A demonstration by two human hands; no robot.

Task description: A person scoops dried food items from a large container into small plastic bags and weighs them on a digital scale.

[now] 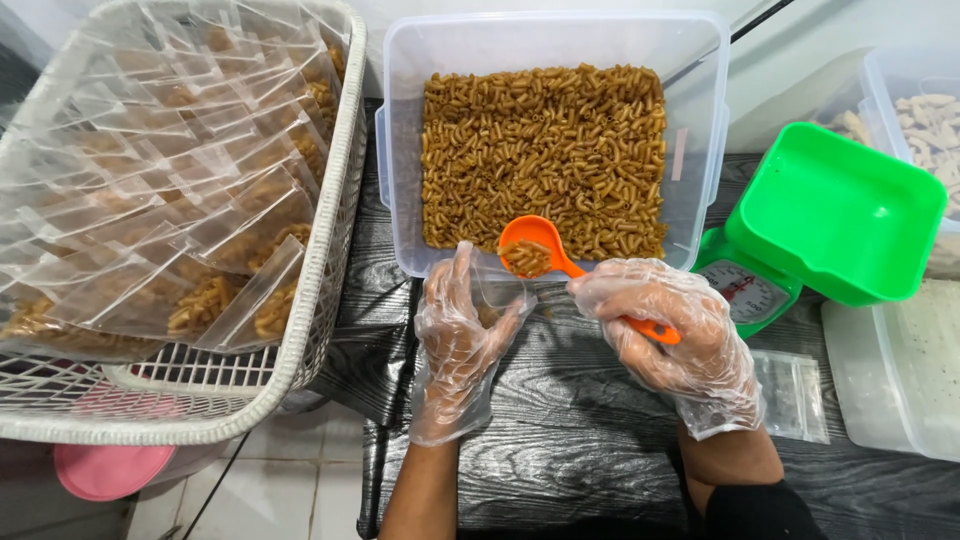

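— Nearest the camera, what lay on the dark wood-grain surface [560, 440]?

— Two forearms came up from the bottom edge, both hands in thin clear gloves. The left hand [460, 340] was partly curled, its fingers pinching the mouth of a small clear bag [490, 305] with a few pieces of pasta showing through it. The right hand [670, 335] was clenched round the handle of an orange scoop [535, 250].

— And where was the scoop itself?

— Its bowl sat just above the bag's mouth, at the near rim of the tub [550, 40], and it held a small heap of brown macaroni [545, 150]. The handle ran back to the right and came out below the gloved palm.

— Anything beside the right hand?

— A flat empty clear bag [795, 390] lay on the surface just right of the wrist. Behind that hand stood a green scale [750, 290] with a round dial, and a green tray [840, 210] sat tilted on top of it.

— Farther back?

— The clear rectangular tub was filled across most of its floor with the macaroni. To the left, a white wire basket [320, 260] was stacked with filled clear bags [200, 200], each with pasta at its bottom. Under the basket's near corner a pink round thing [110, 470] showed; I could not tell what it was.

— And on the right edge?

— Clear containers [900, 370], the far one holding pale pieces, too cut off to identify.
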